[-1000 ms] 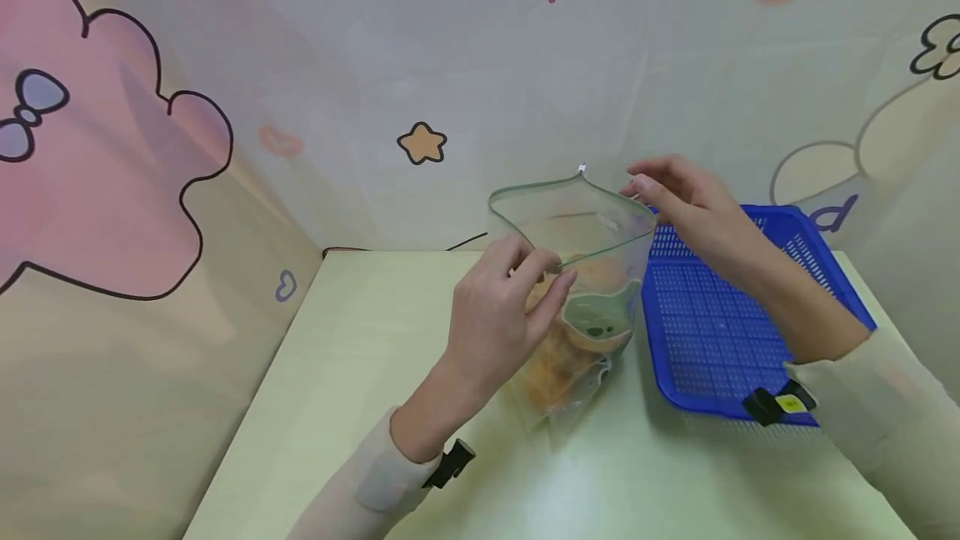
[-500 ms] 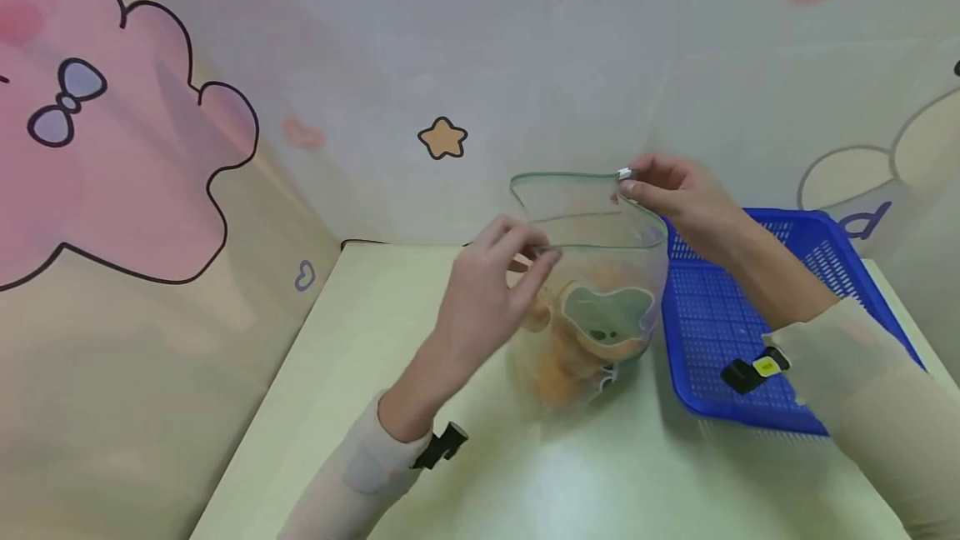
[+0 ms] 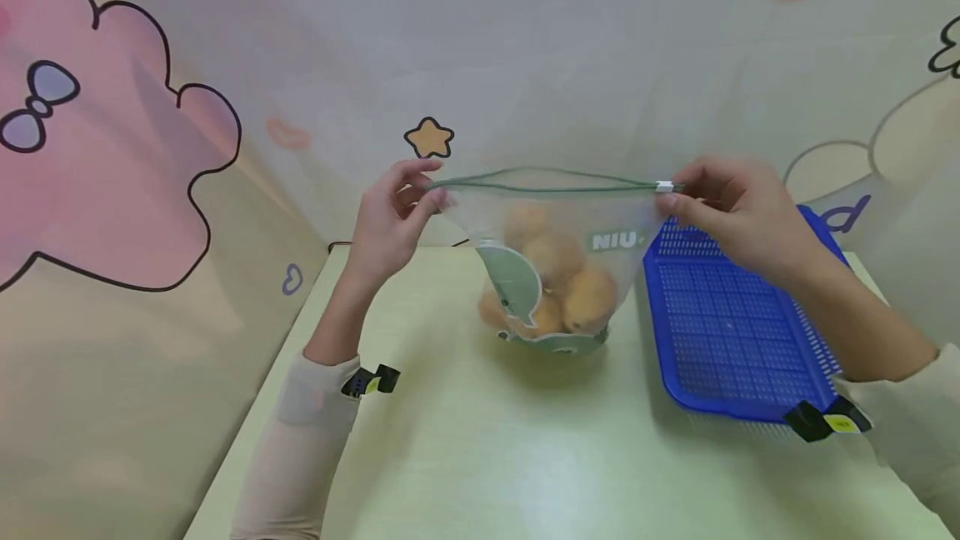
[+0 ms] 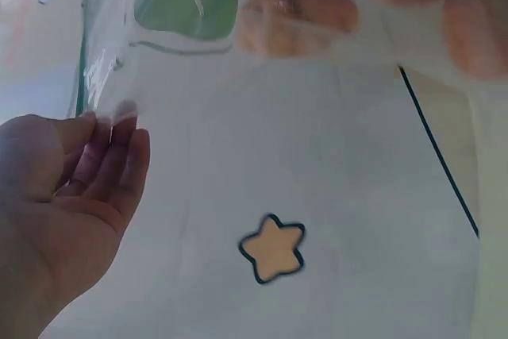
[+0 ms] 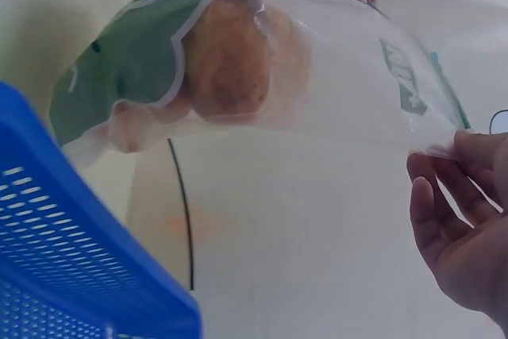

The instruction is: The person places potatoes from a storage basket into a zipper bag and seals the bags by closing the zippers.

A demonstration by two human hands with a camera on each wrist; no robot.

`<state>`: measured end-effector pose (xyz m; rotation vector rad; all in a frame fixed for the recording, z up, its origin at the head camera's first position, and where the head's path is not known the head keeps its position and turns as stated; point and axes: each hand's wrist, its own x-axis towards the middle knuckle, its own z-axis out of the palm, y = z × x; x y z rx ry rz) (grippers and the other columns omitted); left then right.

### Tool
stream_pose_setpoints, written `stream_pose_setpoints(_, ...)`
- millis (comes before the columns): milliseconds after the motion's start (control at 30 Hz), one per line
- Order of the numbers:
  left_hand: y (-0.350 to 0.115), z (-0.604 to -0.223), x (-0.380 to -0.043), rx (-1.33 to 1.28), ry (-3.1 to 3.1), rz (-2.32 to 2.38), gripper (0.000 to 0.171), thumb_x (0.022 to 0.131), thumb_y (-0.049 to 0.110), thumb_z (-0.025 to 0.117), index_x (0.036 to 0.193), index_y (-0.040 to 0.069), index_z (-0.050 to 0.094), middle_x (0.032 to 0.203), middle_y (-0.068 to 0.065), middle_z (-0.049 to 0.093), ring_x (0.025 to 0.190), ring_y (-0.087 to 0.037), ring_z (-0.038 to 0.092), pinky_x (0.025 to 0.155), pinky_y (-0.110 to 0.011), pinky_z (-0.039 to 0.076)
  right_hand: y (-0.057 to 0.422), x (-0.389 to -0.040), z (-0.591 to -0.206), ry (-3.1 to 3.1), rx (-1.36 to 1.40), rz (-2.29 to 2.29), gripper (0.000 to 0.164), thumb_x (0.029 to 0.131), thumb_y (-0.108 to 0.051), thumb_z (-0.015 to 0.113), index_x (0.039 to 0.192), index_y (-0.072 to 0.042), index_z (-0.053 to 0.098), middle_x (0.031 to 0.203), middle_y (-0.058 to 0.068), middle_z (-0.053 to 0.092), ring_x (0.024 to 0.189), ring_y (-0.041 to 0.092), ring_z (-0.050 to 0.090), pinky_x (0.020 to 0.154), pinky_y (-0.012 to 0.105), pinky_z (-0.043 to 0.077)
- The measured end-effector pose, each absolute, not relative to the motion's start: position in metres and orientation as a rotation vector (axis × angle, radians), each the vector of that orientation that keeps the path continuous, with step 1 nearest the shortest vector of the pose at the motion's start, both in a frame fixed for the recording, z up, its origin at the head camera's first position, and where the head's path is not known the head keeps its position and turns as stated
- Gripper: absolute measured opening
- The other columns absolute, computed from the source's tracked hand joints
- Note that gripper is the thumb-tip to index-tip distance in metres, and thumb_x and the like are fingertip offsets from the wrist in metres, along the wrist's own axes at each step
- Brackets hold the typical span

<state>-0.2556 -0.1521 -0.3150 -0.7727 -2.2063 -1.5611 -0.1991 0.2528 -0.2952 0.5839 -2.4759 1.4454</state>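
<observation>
Between the two hands, a clear zip bag [image 3: 558, 223] with green print hangs by its top corners. Several round orange-brown fruits [image 3: 591, 298] lie at the bottom of it. The left hand [image 3: 390, 219] pinches the left end of the green zip strip, as the left wrist view also shows with the bag's corner between thumb and fingers [image 4: 127, 148]. At the right end, the right hand [image 3: 738, 211] pinches the corner beside a white slider [image 3: 664, 187]. The bag's mouth is pulled into a long narrow gap.
A blue plastic basket [image 3: 671, 390] with perforated walls stands on the right of the pale green table [image 3: 480, 457], partly behind the right forearm. A printed cloth [image 3: 480, 48] with cartoon shapes rises behind and to the left.
The left hand moved left and up along the rim, and the right hand took hold by the slider. The wide-open mouth became a narrow stretched line, and the bag turned its printed front forward.
</observation>
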Motion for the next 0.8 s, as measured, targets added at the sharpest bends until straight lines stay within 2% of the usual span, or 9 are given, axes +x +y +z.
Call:
stream_pose_setpoints(100, -0.160, -0.325, -0.260, -0.736, -2.354, -1.426, 0.022, 0.103, 0.006, 0.070, 0.125, 0.002, 0.070, 0.109, -0.010, 0.070, 0.097, -0.019, 0.072, 0.088, -0.033, 0.061, 0.253, -0.194, -0.305, -2.505, 0.574, 1.426, 0.008, 0.104, -0.009, 0.070, 0.109, -0.003, 0.073, 0.094, 0.004, 0.074, 0.079, 0.016, 0.068, 0.069, 0.018, 0.057)
stream_pose_setpoints(200, -0.162, -0.335, -0.263, -0.726, -2.473, -1.309, 0.018, 0.105, 0.009, 0.068, 0.121, 0.002, 0.069, 0.108, -0.011, 0.073, 0.097, -0.022, 0.072, 0.089, -0.038, 0.061, 0.252, -0.191, -0.314, -2.528, 0.530, 1.463, 0.011, 0.105, -0.013, 0.069, 0.110, -0.003, 0.073, 0.096, 0.004, 0.075, 0.083, 0.016, 0.070, 0.073, 0.019, 0.060)
stream_pose_setpoints(333, -0.159, -0.342, -0.264, -0.710, -2.496, -1.318, 0.018, 0.107, 0.011, 0.064, 0.124, 0.003, 0.066, 0.113, -0.011, 0.070, 0.105, -0.025, 0.069, 0.096, -0.045, 0.059, 0.247, -0.188, -0.320, -2.501, 0.491, 1.523, 0.014, 0.105, -0.015, 0.069, 0.111, -0.002, 0.072, 0.098, 0.006, 0.075, 0.084, 0.019, 0.071, 0.075, 0.022, 0.062)
stream_pose_setpoints(500, -0.131, -0.328, -0.255, -0.787, -2.302, -1.262, 0.026, 0.104, 0.006, 0.063, 0.129, 0.004, 0.066, 0.127, -0.007, 0.064, 0.122, -0.020, 0.060, 0.104, -0.044, 0.054, 0.236, -0.183, -0.321, -2.468, 0.457, 1.539, 0.016, 0.105, -0.017, 0.071, 0.112, -0.003, 0.072, 0.100, 0.004, 0.074, 0.083, 0.020, 0.073, 0.077, 0.022, 0.062)
stream_pose_setpoints(633, -0.082, -0.300, -0.233, -1.003, -2.231, -1.091, 0.024, 0.103, 0.014, 0.069, 0.124, 0.004, 0.069, 0.123, -0.007, 0.066, 0.119, -0.020, 0.061, 0.103, -0.037, 0.052, 0.227, -0.181, -0.321, -2.433, 0.479, 1.514, 0.014, 0.104, -0.015, 0.071, 0.112, -0.003, 0.072, 0.102, 0.003, 0.073, 0.081, 0.016, 0.074, 0.077, 0.019, 0.061)
stream_pose_setpoints(800, -0.024, -0.280, -0.209, -1.161, -2.449, -0.936, 0.029, 0.104, 0.027, 0.071, 0.126, 0.008, 0.070, 0.123, -0.002, 0.067, 0.117, -0.013, 0.064, 0.100, -0.019, 0.049, 0.216, -0.178, -0.326, -2.368, 0.529, 1.532, 0.010, 0.103, -0.010, 0.071, 0.108, -0.002, 0.072, 0.098, 0.005, 0.073, 0.078, 0.016, 0.074, 0.074, 0.020, 0.062)
